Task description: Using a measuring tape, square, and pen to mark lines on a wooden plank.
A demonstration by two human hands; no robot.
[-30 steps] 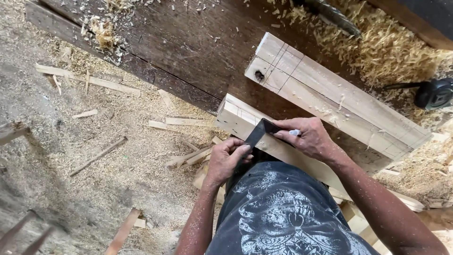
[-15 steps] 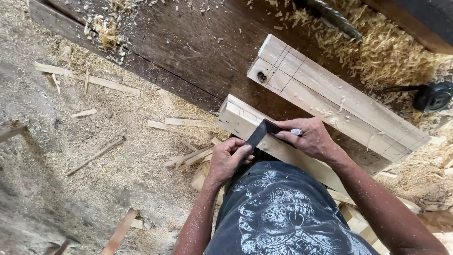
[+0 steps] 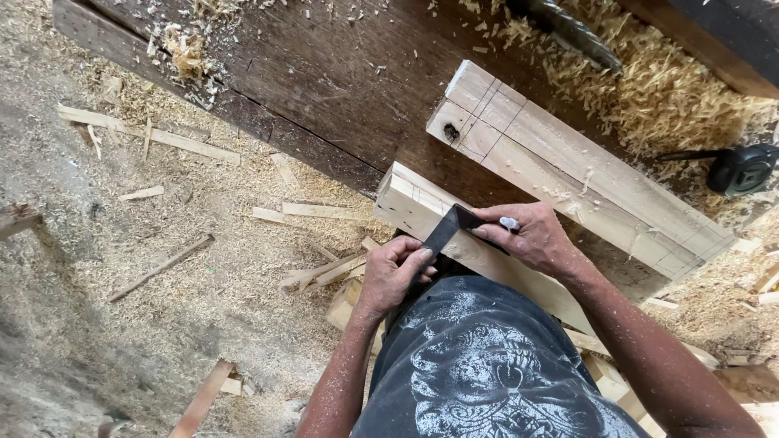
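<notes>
Left hand: our left hand (image 3: 395, 276) grips the dark arm of a try square (image 3: 445, 231), fingers curled round it at the near edge of the timber.
Right hand: our right hand (image 3: 527, 239) presses flat on the square's other arm and pinches a small pale pencil stub (image 3: 509, 223).
Square: it sits on the nearer timber block (image 3: 414, 203), close to its left end.
Edges: that end overhangs the dark plank (image 3: 324, 89); the plank's edge runs diagonally above the sawdust floor (image 3: 122, 324).
Open room: we see bare plank left of the blocks.
Count: two pale blocks, the farther one (image 3: 568, 162) lying parallel and apart; one tape measure (image 3: 742, 169) at far right; several scrap strips (image 3: 162, 139) on the floor.
</notes>
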